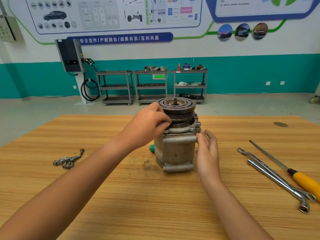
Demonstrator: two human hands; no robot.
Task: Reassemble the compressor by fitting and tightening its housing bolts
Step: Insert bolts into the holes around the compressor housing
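"Where's the compressor (174, 149)?"
"Upright, mid-bench (155, 196) — bolts (68, 160) heaped well to its left."
"And the hands?"
"Right hand (207, 149) relaxed, fingers straight, touching the housing. Left hand (149, 125) curled at the pulley (178, 110) — whether it's pinching anything, I can't tell."

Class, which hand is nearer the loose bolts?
Left. The left hand grips the compressor pulley, right of the bolts; the right hand lies farther right, beside the housing.
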